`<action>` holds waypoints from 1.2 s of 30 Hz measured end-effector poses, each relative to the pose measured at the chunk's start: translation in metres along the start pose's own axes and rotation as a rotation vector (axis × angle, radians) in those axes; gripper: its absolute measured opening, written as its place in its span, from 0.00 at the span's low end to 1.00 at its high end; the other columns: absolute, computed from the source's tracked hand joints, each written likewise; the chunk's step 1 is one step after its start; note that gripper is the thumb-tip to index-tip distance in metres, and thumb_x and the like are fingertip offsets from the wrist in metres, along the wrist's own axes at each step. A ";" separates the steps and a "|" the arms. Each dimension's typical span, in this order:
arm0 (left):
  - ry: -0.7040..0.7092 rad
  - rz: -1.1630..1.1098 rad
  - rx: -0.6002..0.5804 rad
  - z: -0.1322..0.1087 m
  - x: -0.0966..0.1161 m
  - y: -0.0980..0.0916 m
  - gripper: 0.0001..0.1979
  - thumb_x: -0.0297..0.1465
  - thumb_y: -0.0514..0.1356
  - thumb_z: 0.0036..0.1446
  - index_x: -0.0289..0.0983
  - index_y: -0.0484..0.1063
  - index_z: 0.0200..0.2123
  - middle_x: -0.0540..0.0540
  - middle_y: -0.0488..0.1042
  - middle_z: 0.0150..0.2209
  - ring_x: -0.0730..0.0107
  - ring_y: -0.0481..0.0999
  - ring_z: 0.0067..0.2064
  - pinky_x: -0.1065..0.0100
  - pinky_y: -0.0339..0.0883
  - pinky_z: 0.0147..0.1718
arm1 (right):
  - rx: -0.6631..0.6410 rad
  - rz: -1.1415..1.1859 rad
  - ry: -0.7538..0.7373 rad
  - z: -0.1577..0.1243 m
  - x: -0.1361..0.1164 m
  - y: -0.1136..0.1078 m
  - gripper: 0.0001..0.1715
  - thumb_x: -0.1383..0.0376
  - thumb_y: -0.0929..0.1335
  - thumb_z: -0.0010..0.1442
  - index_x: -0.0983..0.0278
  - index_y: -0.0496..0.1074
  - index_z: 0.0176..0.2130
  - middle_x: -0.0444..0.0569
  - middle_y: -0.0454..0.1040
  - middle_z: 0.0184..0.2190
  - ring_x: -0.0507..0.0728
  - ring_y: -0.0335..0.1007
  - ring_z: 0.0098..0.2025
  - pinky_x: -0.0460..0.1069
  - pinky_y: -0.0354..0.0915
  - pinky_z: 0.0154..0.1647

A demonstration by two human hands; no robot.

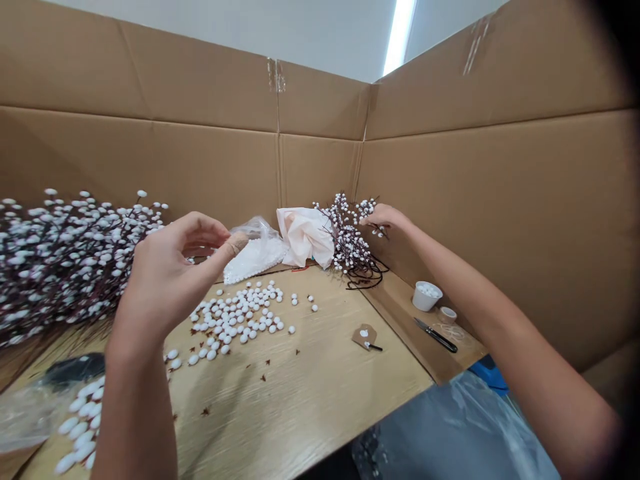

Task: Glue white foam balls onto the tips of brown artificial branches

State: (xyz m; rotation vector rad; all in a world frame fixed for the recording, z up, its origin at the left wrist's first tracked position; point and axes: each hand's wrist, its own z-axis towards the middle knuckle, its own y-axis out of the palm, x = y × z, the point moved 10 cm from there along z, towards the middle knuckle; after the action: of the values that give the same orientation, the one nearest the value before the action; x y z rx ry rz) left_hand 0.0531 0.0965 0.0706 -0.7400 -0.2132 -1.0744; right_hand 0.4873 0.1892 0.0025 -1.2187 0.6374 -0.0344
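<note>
My left hand (173, 267) is raised over the board, its thumb and curled fingers nearly together in a pinch. The thumb has a tan wrap near its tip, and anything between the fingers is too small or hidden to make out. At the far right corner, my right hand (384, 216) closes on a berry stem (381, 231) at the side of a bunch of dark stems with white berries (345, 233). Loose white beads (245, 310) lie scattered below and beyond my left hand. A larger bundle of white-berry stems (65, 260) lies at the left.
Cardboard walls (210, 160) enclose the back and right. A clear bag of white beads (255, 257) and crumpled pale paper (305, 233) lie behind. At right are a white cup (427, 296), a tape roll (447, 314), a black-handled blade (437, 337) and a cardboard scrap (364, 335).
</note>
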 end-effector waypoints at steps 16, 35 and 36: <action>-0.088 -0.168 -0.596 -0.018 -0.001 0.097 0.18 0.45 0.60 0.52 0.37 0.75 0.38 0.44 0.78 0.39 0.65 0.77 0.37 0.70 0.70 0.32 | -0.285 0.865 -0.315 -0.085 -0.071 -0.003 0.19 0.55 0.68 0.57 0.67 0.67 0.25 0.43 0.66 0.18 0.46 0.62 0.18 0.42 0.63 0.18; -0.439 -0.795 -0.938 -0.156 -0.060 0.178 0.15 0.41 0.62 0.54 0.32 0.73 0.31 0.43 0.77 0.29 0.69 0.77 0.29 0.68 0.70 0.31 | -0.387 1.324 -0.209 -0.157 -0.139 0.131 0.28 0.43 0.71 0.45 0.64 0.67 0.28 0.42 0.71 0.17 0.46 0.61 0.15 0.41 0.59 0.15; -0.462 -0.804 -0.882 -0.160 -0.065 0.178 0.15 0.41 0.62 0.54 0.32 0.72 0.31 0.43 0.76 0.29 0.69 0.77 0.29 0.68 0.70 0.31 | -0.401 1.346 -0.170 -0.158 -0.135 0.136 0.27 0.43 0.70 0.47 0.64 0.68 0.30 0.43 0.72 0.19 0.46 0.62 0.16 0.41 0.60 0.17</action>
State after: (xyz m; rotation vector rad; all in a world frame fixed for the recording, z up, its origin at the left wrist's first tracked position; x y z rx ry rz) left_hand 0.1441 0.0878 -0.1594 -1.7966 -0.4634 -1.7741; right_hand 0.2594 0.1517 -0.0882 -0.9343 1.2336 1.3537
